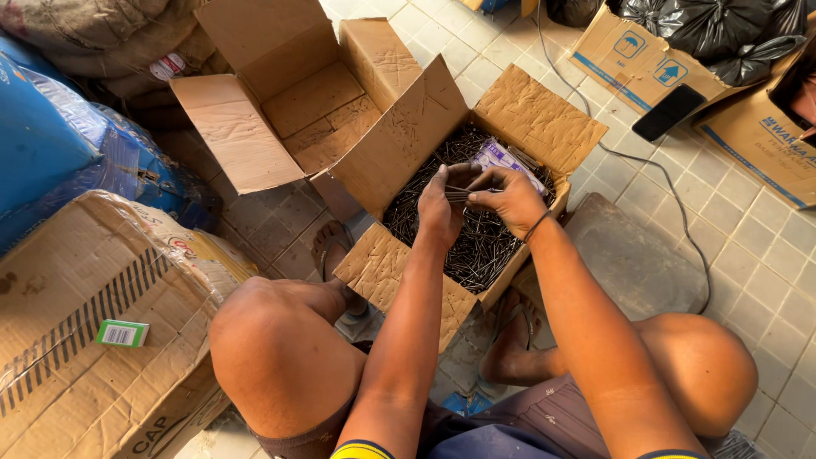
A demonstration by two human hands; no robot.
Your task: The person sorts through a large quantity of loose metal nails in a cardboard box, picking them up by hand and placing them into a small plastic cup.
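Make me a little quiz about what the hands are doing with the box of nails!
1. True or false: the left hand and right hand share one bundle of nails.
2. What lies on the loose nails inside the open cardboard box? A) purple packet B) hammer C) green box
3. Name the dark flat thing on the far carton.

Key: 1 true; 2 A, the purple packet; 3 a phone.

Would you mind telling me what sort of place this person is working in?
Probably a storeroom or packing area on a tiled floor: both hands work over an open carton of nails, with more cardboard boxes and black bags around.
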